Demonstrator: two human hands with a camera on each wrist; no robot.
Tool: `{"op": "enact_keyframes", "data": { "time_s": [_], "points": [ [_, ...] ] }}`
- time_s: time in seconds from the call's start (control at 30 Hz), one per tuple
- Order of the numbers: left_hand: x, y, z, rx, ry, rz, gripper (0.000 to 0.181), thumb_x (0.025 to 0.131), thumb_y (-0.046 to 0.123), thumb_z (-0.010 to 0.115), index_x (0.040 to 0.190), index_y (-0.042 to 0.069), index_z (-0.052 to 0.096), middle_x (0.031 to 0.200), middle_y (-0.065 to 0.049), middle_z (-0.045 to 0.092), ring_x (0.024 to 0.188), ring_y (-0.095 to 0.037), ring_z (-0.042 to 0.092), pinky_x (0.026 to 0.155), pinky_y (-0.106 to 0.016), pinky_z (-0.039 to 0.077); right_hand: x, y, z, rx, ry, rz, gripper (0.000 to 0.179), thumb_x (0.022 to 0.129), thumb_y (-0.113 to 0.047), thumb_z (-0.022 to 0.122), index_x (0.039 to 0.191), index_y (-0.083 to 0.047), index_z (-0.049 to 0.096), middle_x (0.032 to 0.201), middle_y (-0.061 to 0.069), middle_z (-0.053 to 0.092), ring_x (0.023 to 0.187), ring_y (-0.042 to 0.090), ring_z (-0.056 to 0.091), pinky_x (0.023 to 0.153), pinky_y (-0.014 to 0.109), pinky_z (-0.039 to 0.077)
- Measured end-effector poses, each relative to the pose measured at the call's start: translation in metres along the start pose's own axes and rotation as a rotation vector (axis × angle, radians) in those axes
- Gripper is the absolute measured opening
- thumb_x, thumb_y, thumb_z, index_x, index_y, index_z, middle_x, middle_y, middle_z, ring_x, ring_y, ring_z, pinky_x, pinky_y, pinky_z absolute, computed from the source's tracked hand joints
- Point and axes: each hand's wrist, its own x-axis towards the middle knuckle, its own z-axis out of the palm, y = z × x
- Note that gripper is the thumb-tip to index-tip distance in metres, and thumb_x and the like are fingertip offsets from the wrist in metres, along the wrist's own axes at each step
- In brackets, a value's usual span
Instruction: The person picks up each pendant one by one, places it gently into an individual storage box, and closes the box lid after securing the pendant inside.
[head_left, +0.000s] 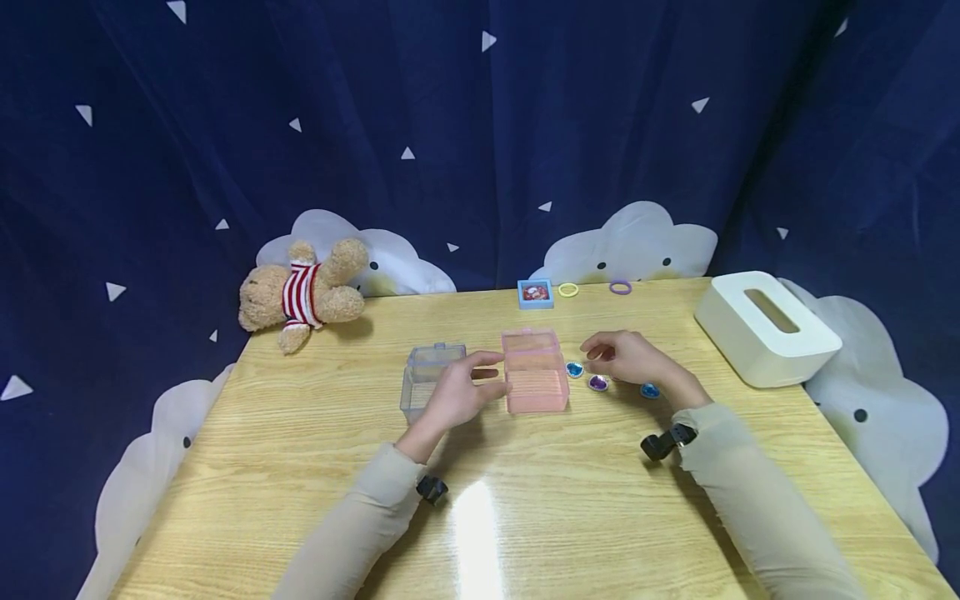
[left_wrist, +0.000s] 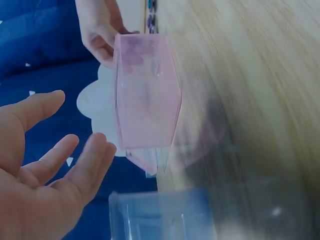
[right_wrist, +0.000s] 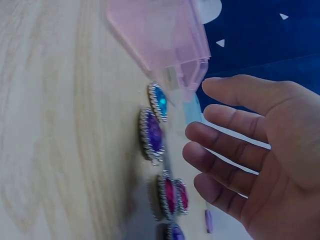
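Observation:
A clear pink box [head_left: 537,388], lid raised, stands between the two hands. My left hand [head_left: 453,394] hovers at its left side, fingers spread and holding nothing; the left wrist view shows a gap between the fingers and the pink wall [left_wrist: 147,95]. Behind that hand is a clear grey-blue box [head_left: 415,387], also with its lid up. My right hand [head_left: 633,358] is above jewel pieces with silver beaded rims, fingers loosely bent around nothing. Beneath or beside it lie a blue jewel [head_left: 574,369], a purple jewel [head_left: 597,382] and another blue one [head_left: 650,391]. Red jewels [right_wrist: 170,195] appear in the right wrist view.
A small blue-framed square [head_left: 536,294], a yellow ring [head_left: 567,290] and a purple ring [head_left: 620,287] lie along the table's back edge. At the back left lies a teddy bear [head_left: 300,293] in a striped shirt. A white tissue box [head_left: 768,329] stands at the right.

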Motion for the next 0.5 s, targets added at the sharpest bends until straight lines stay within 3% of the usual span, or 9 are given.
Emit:
{"op": "enact_keyframes", "data": {
  "time_s": [0.23,0.5],
  "points": [
    [0.005,-0.001,0.01,0.015,-0.026,0.002,0.049,0.088,0.015,0.076,0.135,0.009,0.061,0.142,-0.017,0.058,0.121,-0.036,0.063,0.096,-0.043,0.057,0.005,0.002,0.011,-0.013,0.002,-0.009,0.034,0.088,-0.021,0.075,0.118,-0.006,0.069,0.098,0.004,0.073,0.086,0.015,0.064,0.075,0.028,0.051],
    [0.007,-0.006,0.019,0.036,-0.042,-0.043,0.055,0.086,0.016,0.078,0.138,0.01,0.058,0.141,-0.015,0.057,0.113,-0.031,0.066,0.089,-0.038,0.058,0.01,0.004,0.022,-0.022,0.017,-0.011,0.035,0.086,-0.023,0.077,0.116,-0.007,0.07,0.099,0.004,0.073,0.09,0.015,0.065,0.081,0.032,0.053]
  ]
}}
